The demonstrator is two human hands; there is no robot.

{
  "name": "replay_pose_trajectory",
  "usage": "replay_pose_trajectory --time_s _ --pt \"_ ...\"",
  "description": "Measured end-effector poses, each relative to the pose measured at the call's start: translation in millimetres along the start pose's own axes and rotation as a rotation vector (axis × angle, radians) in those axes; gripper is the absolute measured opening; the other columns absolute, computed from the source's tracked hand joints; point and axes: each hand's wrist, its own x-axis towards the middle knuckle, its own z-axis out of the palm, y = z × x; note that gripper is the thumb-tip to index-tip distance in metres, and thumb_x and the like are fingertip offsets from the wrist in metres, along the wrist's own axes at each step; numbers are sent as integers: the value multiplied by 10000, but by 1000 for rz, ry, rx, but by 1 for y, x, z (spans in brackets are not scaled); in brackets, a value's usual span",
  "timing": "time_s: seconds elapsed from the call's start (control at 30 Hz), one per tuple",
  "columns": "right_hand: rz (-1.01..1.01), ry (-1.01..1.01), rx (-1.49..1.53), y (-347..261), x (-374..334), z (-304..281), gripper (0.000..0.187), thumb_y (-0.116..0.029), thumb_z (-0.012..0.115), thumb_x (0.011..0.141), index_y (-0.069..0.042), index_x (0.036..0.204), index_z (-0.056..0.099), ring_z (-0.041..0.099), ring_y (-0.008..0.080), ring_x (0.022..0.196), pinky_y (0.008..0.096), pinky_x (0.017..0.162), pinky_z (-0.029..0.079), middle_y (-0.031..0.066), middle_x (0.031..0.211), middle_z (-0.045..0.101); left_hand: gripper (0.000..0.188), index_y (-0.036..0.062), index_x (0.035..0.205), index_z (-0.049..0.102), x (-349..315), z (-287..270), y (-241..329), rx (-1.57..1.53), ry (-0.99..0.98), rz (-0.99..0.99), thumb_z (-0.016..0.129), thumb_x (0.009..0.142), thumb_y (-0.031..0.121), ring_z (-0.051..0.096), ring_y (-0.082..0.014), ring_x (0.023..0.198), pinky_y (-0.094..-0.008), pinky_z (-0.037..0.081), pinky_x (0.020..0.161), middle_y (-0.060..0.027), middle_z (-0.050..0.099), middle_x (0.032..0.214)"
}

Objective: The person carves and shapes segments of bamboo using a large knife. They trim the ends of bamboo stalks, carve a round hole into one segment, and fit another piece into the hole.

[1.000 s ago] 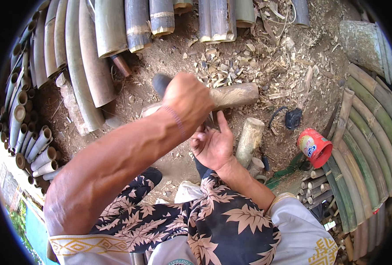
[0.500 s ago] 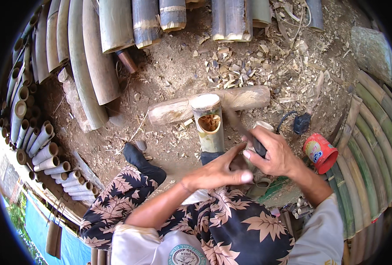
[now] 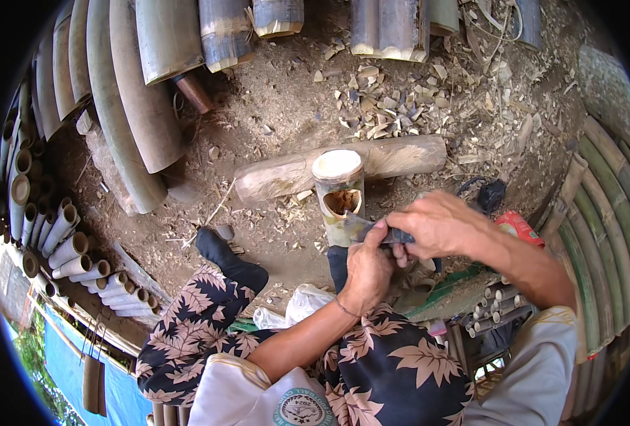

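My right hand (image 3: 436, 226) is wrapped around the dark handle of a knife (image 3: 399, 236). The knife's grey blade reaches left, across the side of an upright bamboo piece (image 3: 336, 228). Below the blade, my left hand (image 3: 368, 268) is closed, its thumb pressed to the knife where blade and handle meet. Its other fingers are partly hidden. The bamboo has a pale cut top and an opening carved in its side, brown and rough within. Its upper part leans against a log (image 3: 407, 156). A dark-covered foot (image 3: 338, 264) touches its lower end.
Wood chips (image 3: 393, 106) litter the dirt beyond the log. Bamboo lengths line the far side (image 3: 166, 35), and long slats (image 3: 599, 248) rise at right. Stacked tubes (image 3: 73, 255) stand left. A red container (image 3: 519, 228) sits behind my right forearm; a plastic bag (image 3: 306, 304) lies between my legs.
My left hand has gone from spread fingers to closed against the knife. Both hands are together, and the blade has swung down onto the bamboo's side. The view has shifted slightly.
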Motion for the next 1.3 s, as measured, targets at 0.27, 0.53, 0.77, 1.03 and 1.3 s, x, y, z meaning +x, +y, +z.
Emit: replay_pose_trajectory --time_s 0.27,0.53,0.77,1.03,1.3 --pt "204 442 686 -45 7 91 279 -192 687 810 -49 1041 625 696 366 761 420 665 558 180 835 701 508 -88 636 585 -8 -30 43 942 216 19 496 941 309 611 -237 517 -393 471 509 -161 604 565" --pt "352 742 894 -80 45 143 256 -152 702 786 -30 987 600 672 406 747 436 632 517 222 789 656 414 -59 724 611 -1 -41 85 1784 -30 308 467 918 277 607 -511 778 -550 494 678 -338 595 762" --pt "371 664 567 -64 11 113 306 -163 699 784 -49 1056 618 667 412 728 456 658 547 189 790 673 431 -48 743 647 3 -31 59 1367 109 145 474 930 300 654 -404 650 -486 513 634 -274 625 665" --pt "-27 273 -523 -32 18 -11 165 -189 691 765 -84 893 683 711 244 675 369 598 560 82 761 713 338 122 936 547 11 -5 23 122 -160 220 456 1002 441 440 -122 594 -287 409 590 22 470 659" --pt "-254 34 -837 -74 68 -61 101 -139 673 723 -88 639 696 704 226 621 361 561 567 107 687 712 584 76 1038 593 -2 -19 22 -205 -299 141 390 974 620 551 -161 703 -358 474 713 -2 554 730"
